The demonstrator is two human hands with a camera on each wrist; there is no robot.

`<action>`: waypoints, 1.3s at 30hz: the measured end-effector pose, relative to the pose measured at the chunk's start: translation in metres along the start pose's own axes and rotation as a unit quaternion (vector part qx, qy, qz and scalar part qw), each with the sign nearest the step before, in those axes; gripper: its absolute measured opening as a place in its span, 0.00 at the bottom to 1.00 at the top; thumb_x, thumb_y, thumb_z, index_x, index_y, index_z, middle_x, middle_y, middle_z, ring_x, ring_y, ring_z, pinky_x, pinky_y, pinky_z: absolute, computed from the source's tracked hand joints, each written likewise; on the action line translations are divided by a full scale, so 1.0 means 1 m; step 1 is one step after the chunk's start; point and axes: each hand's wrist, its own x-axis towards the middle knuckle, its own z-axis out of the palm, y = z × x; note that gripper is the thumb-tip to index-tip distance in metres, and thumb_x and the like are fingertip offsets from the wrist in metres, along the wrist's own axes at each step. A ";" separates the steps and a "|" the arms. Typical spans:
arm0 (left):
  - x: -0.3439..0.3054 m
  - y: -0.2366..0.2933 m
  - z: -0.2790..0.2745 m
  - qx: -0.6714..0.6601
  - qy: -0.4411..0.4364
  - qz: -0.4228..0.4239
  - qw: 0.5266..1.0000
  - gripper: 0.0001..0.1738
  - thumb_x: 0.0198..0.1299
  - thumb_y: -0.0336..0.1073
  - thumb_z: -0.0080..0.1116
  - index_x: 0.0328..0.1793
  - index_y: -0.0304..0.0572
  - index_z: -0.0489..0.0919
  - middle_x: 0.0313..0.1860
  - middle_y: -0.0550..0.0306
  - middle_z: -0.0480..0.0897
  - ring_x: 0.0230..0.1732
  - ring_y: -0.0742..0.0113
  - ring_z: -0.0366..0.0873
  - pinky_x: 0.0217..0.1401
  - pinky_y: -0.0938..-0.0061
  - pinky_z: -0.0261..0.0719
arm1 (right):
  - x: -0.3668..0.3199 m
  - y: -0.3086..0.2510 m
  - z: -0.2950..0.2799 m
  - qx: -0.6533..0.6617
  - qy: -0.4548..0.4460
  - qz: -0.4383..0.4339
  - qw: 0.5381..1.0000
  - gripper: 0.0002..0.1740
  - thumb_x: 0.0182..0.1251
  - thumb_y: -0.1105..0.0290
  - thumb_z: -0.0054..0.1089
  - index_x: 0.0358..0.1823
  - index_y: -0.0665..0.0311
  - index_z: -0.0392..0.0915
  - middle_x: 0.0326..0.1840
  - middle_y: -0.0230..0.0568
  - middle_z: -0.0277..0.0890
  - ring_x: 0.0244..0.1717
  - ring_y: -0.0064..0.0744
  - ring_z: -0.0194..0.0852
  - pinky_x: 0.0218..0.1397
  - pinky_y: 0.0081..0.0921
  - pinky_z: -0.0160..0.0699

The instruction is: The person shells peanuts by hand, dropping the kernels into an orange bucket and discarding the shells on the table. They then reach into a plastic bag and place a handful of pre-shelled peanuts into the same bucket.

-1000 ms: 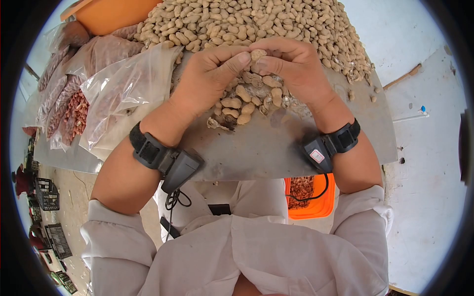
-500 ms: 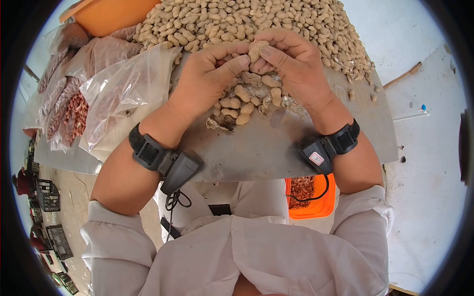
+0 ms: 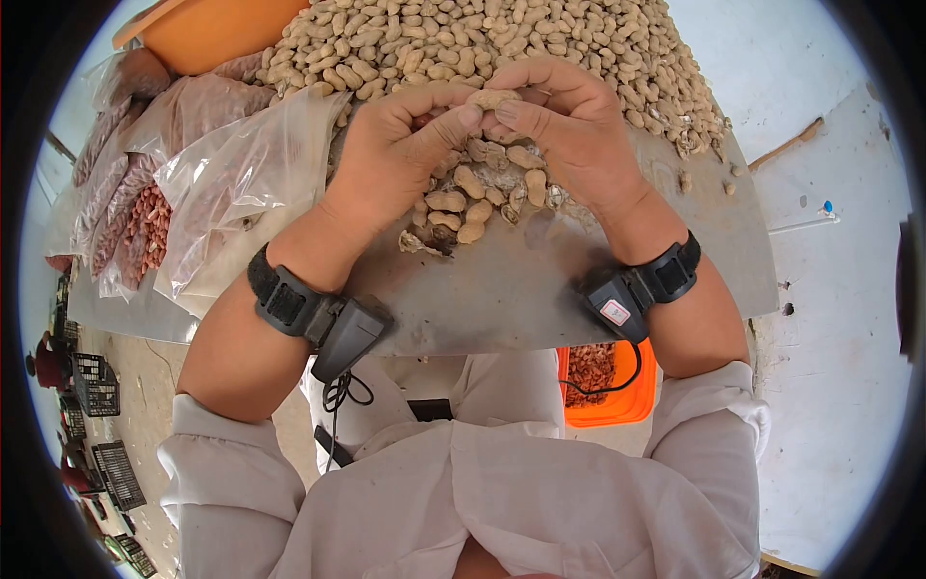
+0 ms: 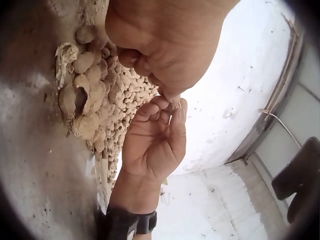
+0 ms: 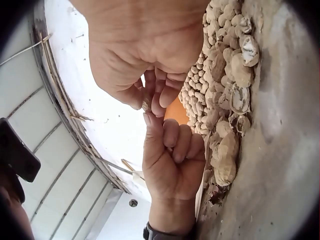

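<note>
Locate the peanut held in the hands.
In the head view's upper centre, the peanut is held between the left hand and the right hand, with the peanut heap beyond.

And there's the peanut heap [image 3: 453, 43] at the back of the worktop [image 3: 482, 309], basin [image 3: 217, 37] and bags [image 3: 198, 114] left of it, loose peanuts [image 3: 472, 233] in front, tub [image 3: 617, 415] below the near edge.

a grey table [image 3: 473, 304] stands near a stained white wall [image 4: 250, 65].
</note>
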 end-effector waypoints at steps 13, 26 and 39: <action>-0.002 0.005 0.004 -0.097 0.009 -0.030 0.995 0.16 0.63 0.38 0.54 0.53 0.36 0.76 0.25 0.70 0.71 0.20 0.87 0.56 0.21 0.90 0.52 | 0.000 0.005 0.000 0.017 0.004 -0.002 1.000 0.10 0.59 0.79 0.60 0.42 0.69 0.75 0.39 0.39 0.79 0.42 0.26 0.79 0.43 0.17 0.79; -0.002 0.007 0.004 -0.104 0.031 -0.075 0.991 0.17 0.63 0.39 0.55 0.52 0.36 0.78 0.23 0.70 0.71 0.20 0.85 0.58 0.21 0.88 0.54 | -0.001 0.002 0.003 -0.054 0.010 0.007 0.998 0.09 0.58 0.80 0.60 0.41 0.69 0.74 0.38 0.38 0.79 0.41 0.23 0.78 0.42 0.15 0.77; -0.003 0.006 0.001 -0.110 0.016 -0.066 0.992 0.15 0.62 0.39 0.57 0.49 0.36 0.79 0.33 0.65 0.80 0.22 0.87 0.62 0.22 0.91 0.59 | -0.002 0.000 0.005 -0.067 0.008 0.014 0.998 0.09 0.58 0.80 0.60 0.40 0.69 0.73 0.37 0.39 0.80 0.40 0.22 0.78 0.41 0.15 0.76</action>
